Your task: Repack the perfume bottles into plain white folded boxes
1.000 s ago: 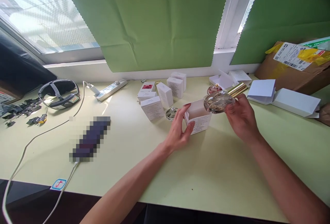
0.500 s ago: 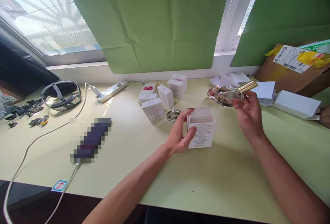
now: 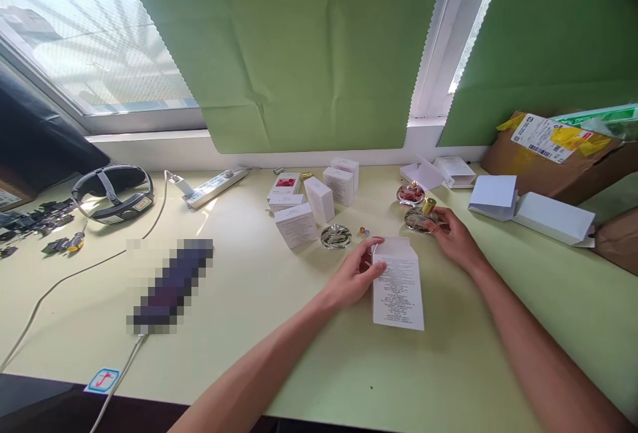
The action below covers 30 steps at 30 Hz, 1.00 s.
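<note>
My left hand (image 3: 353, 275) is closed on a white printed carton (image 3: 397, 292), thumb on the near face and fingers at its left side. The carton leans, its top flap end pointing away from me. Farther right, my right hand (image 3: 457, 239) grips an oval glass perfume bottle (image 3: 413, 219) with a gold cap (image 3: 428, 205), low over the table or resting on it; I cannot tell which. Just behind it stands a perfume bottle with red contents (image 3: 410, 195). A clear oval bottle (image 3: 335, 237) sits left of the carton, and small coloured pieces (image 3: 365, 232) lie nearby.
Several white boxes (image 3: 296, 226) stand at the back middle. Unfolded white cartons (image 3: 553, 218) and a brown cardboard box (image 3: 535, 161) occupy the right. A power strip (image 3: 214, 188), a headset (image 3: 113, 195), a cable and a blurred dark phone-like object (image 3: 172, 287) are on the left.
My right hand has lowered the gold-capped bottle from the air to near the tabletop. The carton in my left hand has come nearer and tilted, showing more of its printed face.
</note>
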{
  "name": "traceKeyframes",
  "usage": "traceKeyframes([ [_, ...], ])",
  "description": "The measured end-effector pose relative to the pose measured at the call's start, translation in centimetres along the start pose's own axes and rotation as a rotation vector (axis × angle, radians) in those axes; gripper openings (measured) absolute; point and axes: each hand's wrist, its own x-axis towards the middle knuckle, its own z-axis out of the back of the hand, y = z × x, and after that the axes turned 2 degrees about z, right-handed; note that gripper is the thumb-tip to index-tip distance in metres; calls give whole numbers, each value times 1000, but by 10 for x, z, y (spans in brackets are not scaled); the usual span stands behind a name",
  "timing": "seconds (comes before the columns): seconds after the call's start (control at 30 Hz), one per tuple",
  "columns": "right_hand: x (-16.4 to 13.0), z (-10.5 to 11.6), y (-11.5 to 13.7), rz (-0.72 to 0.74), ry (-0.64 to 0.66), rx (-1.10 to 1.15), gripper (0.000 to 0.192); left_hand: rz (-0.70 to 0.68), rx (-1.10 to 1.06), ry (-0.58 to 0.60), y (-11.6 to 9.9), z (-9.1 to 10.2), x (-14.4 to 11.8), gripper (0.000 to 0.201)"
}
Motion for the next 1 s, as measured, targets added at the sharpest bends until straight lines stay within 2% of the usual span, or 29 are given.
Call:
traceKeyframes([
  [0.1, 5, 24, 3, 6, 40, 9, 51, -2, -32, -8, 2, 1, 1, 54],
  [0.13, 11, 33, 3, 13, 18, 34, 46, -4, -38, -9, 3, 1, 1, 54],
  [0.2, 32, 48, 0, 6, -100, 41, 35, -7, -49, -7, 4, 0, 1, 54],
  [0.27, 62, 55, -2, -23, -211, -10, 31, -7, -57, -4, 4, 0, 1, 54],
  [0.4, 124, 42, -6, -13, -268, -162, 28, 17, -25, -21, 1, -2, -1, 52],
  [0.5, 147, 27, -8, -20, -259, -248, 27, 42, -11, -34, -4, -2, -2, 53],
  [0.6, 154, 27, -6, -17, -272, -310, 31, 34, -26, -39, -6, -4, -2, 54],
  [0.73, 158, 56, 16, 40, -374, -366, 31, 13, 110, -102, -6, -4, -1, 54],
  [0.83, 152, 86, 52, 95, -486, -409, 20, -2, 242, -141, -4, -4, -1, 52],
  [0.9, 138, 103, 81, 166, -575, -454, 17, -25, 288, -152, -2, -5, -1, 49],
  [0.97, 116, 113, 109, 162, -565, -421, 23, -56, 313, -169, 1, -6, 0, 47],
  [1.0, 104, 115, 121, 140, -507, -400, 25, -70, 318, -176, 3, -7, 0, 46],
])
